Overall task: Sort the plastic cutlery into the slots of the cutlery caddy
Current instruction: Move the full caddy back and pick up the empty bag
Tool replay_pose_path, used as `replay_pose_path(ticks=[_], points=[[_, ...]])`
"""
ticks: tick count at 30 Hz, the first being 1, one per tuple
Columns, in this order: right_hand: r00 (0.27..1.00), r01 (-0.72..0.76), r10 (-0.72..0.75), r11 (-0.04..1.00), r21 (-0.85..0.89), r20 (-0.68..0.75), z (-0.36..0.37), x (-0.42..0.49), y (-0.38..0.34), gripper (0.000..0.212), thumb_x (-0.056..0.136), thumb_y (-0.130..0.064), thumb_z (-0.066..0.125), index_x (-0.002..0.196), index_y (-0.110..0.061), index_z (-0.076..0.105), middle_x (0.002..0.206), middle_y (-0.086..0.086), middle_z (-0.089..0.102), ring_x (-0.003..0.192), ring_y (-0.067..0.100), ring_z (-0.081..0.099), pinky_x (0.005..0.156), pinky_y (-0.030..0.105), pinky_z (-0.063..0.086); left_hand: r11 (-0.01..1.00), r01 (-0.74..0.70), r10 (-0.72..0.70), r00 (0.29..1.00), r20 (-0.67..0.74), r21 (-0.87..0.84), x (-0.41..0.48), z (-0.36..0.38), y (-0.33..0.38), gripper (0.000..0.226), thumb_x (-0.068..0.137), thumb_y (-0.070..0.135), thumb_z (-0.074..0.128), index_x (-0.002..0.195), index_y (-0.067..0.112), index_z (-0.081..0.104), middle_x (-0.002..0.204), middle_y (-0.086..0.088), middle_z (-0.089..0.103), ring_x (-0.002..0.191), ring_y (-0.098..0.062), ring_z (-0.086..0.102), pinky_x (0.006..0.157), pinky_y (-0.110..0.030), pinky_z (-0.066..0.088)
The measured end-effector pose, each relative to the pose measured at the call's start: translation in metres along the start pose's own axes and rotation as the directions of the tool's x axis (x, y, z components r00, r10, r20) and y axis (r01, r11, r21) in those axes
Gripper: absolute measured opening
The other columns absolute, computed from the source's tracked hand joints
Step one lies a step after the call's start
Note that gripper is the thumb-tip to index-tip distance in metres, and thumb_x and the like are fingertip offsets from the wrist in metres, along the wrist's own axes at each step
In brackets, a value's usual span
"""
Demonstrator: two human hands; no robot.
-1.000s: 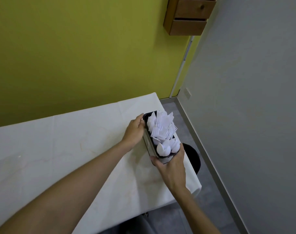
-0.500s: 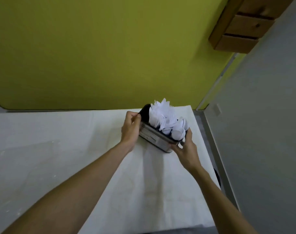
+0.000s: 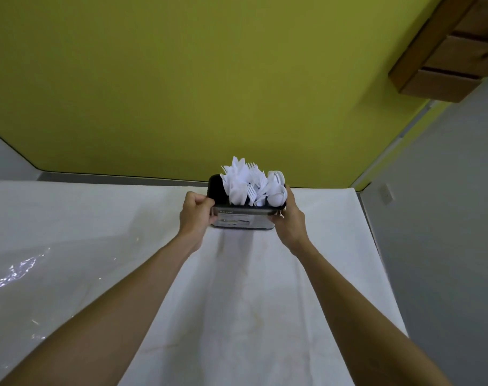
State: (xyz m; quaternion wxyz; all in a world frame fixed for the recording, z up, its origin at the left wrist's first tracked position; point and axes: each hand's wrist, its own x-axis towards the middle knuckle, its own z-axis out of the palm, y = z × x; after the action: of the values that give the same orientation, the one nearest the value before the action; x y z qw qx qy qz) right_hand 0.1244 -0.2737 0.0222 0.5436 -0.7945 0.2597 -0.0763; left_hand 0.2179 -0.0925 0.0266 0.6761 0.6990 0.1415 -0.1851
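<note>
You hold the cutlery caddy (image 3: 244, 219) at the far side of the table (image 3: 237, 302), close to the yellow wall (image 3: 181, 79). The plastic cutlery (image 3: 251, 188) stands up in its slots: knives (image 3: 236, 185) on the left, forks (image 3: 256, 181) in the middle, spoons (image 3: 276, 190) on the right. It looks like the sorting is done and you are just putting the caddy in its place.

To do this well, hold the caddy flat and level so nothing tips out. Set it down softly, with its bottom all the way on the table. I cannot tell if it touches the table yet. Let go of both ends slowly, so you do not bump the tall pieces.

Your left hand (image 3: 195, 215) grips the left end of the caddy, with its fingers curled over the top edge. Your right hand (image 3: 290, 221) holds the right end, with the thumb on the front and the fingers going round the back. Both hands hold the caddy and nothing else.
</note>
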Motion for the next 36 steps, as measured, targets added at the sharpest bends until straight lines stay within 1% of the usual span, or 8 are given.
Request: replay_pose_path(ticks=[8,13,16,19,24,30,34,36], points=[[0.996,-0.087,0.089,0.994,-0.059,0.033,0.011,-0.004,0.008,0.083,0.089,0.003,0.050,0.154,-0.022,0.006,0.141,-0.006,0.046,0.122,0.017,0.048,0.095,0.027,0.041,0.999,-0.038,0.035,0.996,0.077,0.031,-0.002,-0.006,-0.013,0.009,0.093,0.024,0.058,0.089,0.021,0.051,0.111,-0.005,0.059,0.103,-0.024,0.062,0.087,-0.036,0.055],[0.943,-0.334,0.333,0.942,-0.030,-0.025,0.023,-0.035,0.032,0.078,0.095,-0.004,0.051,0.155,-0.011,0.001,0.160,0.008,0.021,0.143,0.030,0.032,0.114,0.043,0.034,0.775,-0.197,0.263,0.965,-0.022,0.601,-0.025,-0.060,-0.060,0.039,0.100,0.030,0.044,0.135,0.014,0.043,0.152,-0.008,0.034,0.146,-0.026,0.018,0.114,-0.041,0.027],[0.960,-0.280,0.281,0.958,-0.060,0.008,0.025,-0.067,0.043,0.058,0.096,-0.001,0.046,0.150,-0.013,0.026,0.151,0.005,0.039,0.128,0.028,0.051,0.102,0.038,0.046,0.530,0.102,0.231,0.938,-0.259,0.842,-0.033,-0.119,-0.099,0.054,0.101,0.034,0.036,0.147,0.006,0.029,0.160,-0.016,0.010,0.147,-0.039,-0.007,0.118,-0.056,0.005],[0.966,-0.212,0.227,0.970,-0.123,0.121,0.025,-0.091,0.055,0.041,0.095,-0.001,0.047,0.130,-0.020,0.052,0.132,0.002,0.059,0.106,0.018,0.065,0.083,0.028,0.053,0.479,0.394,-0.045,0.903,-0.427,0.785,-0.047,-0.148,-0.116,0.065,0.100,0.048,0.026,0.152,0.009,0.017,0.162,-0.010,0.000,0.145,-0.045,-0.009,0.115,-0.061,-0.001],[0.920,-0.257,0.285,0.957,-0.135,0.267,0.028,-0.120,0.067,0.022,0.098,-0.012,0.049,0.108,-0.018,0.067,0.105,0.004,0.070,0.090,0.016,0.069,0.084,0.030,0.057,0.466,0.228,-0.008,0.967,-0.254,0.855,-0.080,-0.123,-0.127,0.054,0.101,0.045,0.023,0.147,0.017,0.030,0.160,-0.001,0.015,0.142,-0.039,0.019,0.110,-0.052,0.028],[0.874,-0.448,0.450,0.892,-0.054,0.181,0.011,-0.144,0.078,0.031,0.097,-0.044,0.052,0.095,-0.015,0.063,0.086,0.005,0.071,0.077,0.020,0.069,0.070,0.031,0.060,0.428,-0.151,0.073,0.989,0.133,0.891,-0.143,-0.020,-0.137,0.044,0.105,0.027,0.024,0.144,0.010,0.034,0.148,-0.009,0.043,0.131,-0.029,0.043,0.106,-0.032,0.027],[0.837,-0.522,0.525,0.851,-0.063,0.155,-0.015,-0.151,0.099,0.011,0.089,-0.014,0.063,0.086,-0.006,0.070,0.063,0.004,0.066,0.055,0.019,0.059,0.063,0.032,0.057,0.603,-0.210,-0.074,0.946,0.316,0.770,-0.172,0.021,-0.148,0.053,0.098,0.008,0.035,0.151,0.012,0.027,0.135,-0.014,0.053,0.125,-0.026,0.049,0.104,-0.026,0.037],[0.833,-0.521,0.535,0.844,-0.125,0.139,-0.034,-0.152,0.107,0.014,0.086,-0.006,0.059,0.077,-0.004,0.070,0.060,0.006,0.063,0.052,0.019,0.056,0.060,0.032,0.055,0.569,-0.280,0.052,0.951,0.306,0.773,-0.172,0.017,-0.156,0.054,0.094,-0.002,0.038,0.146,0.013,0.037,0.141,-0.010,0.049,0.133,-0.022,0.043,0.110,-0.022,0.030]])
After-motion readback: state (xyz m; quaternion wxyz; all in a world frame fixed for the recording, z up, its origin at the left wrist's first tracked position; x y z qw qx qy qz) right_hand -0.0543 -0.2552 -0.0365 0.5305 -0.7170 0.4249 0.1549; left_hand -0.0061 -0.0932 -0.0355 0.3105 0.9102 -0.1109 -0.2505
